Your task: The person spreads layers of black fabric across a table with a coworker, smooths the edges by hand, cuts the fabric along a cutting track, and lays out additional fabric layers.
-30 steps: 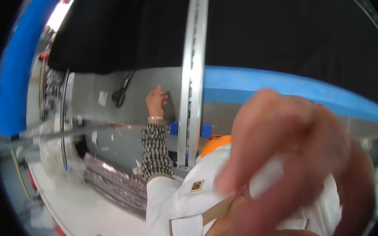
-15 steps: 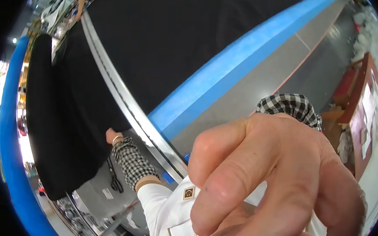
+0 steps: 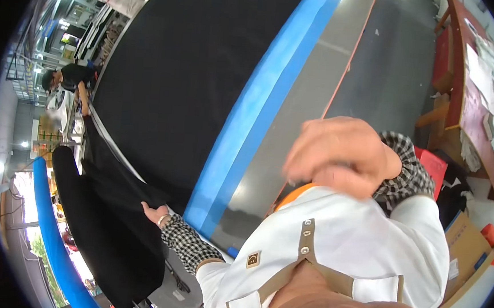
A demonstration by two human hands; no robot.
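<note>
My left hand (image 3: 154, 213), palm turned up and fingers spread, is at the near edge of a wide black cloth (image 3: 177, 80) and seems to touch it. My right hand (image 3: 338, 154) is raised in front of my chest, away from the cloth. Its fingers look curled but are smeared by motion, and nothing shows in them. A metal rail (image 3: 115, 150) runs across the cloth, and its near part is hidden under black fabric. Beside my left hand hangs a thick black roll (image 3: 100, 241). Blue material (image 3: 250, 114) lies along the cloth's right side.
Black-handled scissors (image 3: 178, 279) lie on the grey surface below my left hand. A blue roll (image 3: 57, 244) stands at the far left. Across the cloth a person (image 3: 74, 79) leans at the rail's far end. A red-brown desk (image 3: 464, 72) with papers is at the right.
My right hand has moved away from the camera, towards my chest. My left hand's fingers have spread. Black fabric now covers the near rail. The view has shifted, bringing the other person into sight.
</note>
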